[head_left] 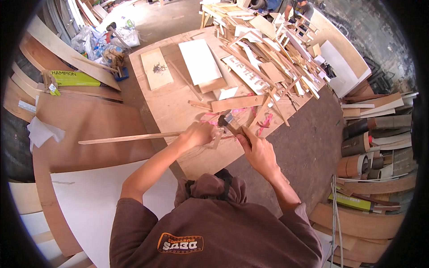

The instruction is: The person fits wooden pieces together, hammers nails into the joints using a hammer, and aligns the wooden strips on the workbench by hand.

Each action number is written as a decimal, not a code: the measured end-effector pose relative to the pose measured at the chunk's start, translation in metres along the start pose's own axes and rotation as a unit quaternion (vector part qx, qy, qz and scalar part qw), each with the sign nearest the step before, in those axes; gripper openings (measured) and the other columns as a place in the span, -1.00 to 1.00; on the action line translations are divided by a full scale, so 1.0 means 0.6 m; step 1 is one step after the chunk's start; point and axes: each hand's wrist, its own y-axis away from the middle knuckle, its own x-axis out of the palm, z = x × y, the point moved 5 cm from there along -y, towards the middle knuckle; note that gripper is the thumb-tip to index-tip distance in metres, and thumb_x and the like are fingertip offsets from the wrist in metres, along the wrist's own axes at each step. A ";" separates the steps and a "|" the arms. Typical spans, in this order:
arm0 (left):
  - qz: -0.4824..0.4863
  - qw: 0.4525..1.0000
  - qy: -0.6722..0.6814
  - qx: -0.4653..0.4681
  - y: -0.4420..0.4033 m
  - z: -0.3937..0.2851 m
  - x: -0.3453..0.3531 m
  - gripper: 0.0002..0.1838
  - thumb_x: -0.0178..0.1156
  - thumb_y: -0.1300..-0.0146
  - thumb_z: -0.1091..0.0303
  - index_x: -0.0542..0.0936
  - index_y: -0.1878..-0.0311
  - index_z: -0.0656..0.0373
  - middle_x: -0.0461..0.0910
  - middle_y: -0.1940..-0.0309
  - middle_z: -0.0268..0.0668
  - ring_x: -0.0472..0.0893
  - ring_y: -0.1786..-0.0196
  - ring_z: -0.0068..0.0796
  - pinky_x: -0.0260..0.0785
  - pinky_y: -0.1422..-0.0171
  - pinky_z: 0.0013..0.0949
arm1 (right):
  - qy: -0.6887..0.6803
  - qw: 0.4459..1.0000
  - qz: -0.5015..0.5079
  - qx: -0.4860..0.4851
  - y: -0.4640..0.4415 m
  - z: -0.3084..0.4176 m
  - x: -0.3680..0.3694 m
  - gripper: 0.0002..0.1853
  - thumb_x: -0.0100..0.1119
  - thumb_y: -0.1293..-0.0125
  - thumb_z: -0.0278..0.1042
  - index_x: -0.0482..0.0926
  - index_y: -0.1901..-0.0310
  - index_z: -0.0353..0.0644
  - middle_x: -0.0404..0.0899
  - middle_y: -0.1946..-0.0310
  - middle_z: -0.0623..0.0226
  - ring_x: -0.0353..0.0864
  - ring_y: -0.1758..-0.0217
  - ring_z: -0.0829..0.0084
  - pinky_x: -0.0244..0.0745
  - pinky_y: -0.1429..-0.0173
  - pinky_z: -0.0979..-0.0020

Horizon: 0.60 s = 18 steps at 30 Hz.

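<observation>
My right hand point(260, 152) is wrapped round the wooden handle of a hammer point(227, 119), whose dark metal head points up and to the left. Close to the hammer head, my left hand point(199, 134) is closed on a long thin wooden strip point(129, 138) that sticks out far to the left past the table edge. A short wood piece point(217, 141) slants down just beside my left fingers; I cannot tell whether it is joined to the strip. Beneath both hands lies a plywood tabletop point(203, 158). Pink ribbon scraps point(265, 123) lie near the hammer.
A heap of wood offcuts point(268, 58) covers the table's far right. Further left are a white board point(199, 60) and a small plywood piece point(156, 69) with a pile of nails or screws. Sheets point(89, 120) lean at left. A person point(300, 11) is at the back.
</observation>
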 end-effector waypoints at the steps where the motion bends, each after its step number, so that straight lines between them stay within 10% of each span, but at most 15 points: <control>1: 0.001 1.000 0.000 0.000 0.003 -0.003 -0.002 -0.76 0.18 -0.33 0.28 0.66 0.07 0.23 0.69 0.20 0.08 0.70 0.15 0.17 0.56 0.06 0.07 | 0.010 1.000 0.017 -0.001 0.000 -0.004 0.008 -0.63 0.08 -0.53 -0.04 0.55 -0.14 -0.13 0.67 0.47 -0.06 0.68 0.39 -0.14 0.55 0.35 -0.06; 18: 0.031 0.999 -0.022 0.010 -0.003 -0.005 0.009 -0.74 0.16 -0.35 0.25 0.66 0.14 0.28 0.69 0.19 0.09 0.70 0.11 0.13 0.56 0.03 0.04 | 0.000 1.000 0.007 -0.001 0.001 -0.001 -0.007 -0.62 0.05 -0.54 -0.04 0.54 -0.16 -0.14 0.66 0.49 -0.06 0.68 0.39 -0.15 0.55 0.36 -0.07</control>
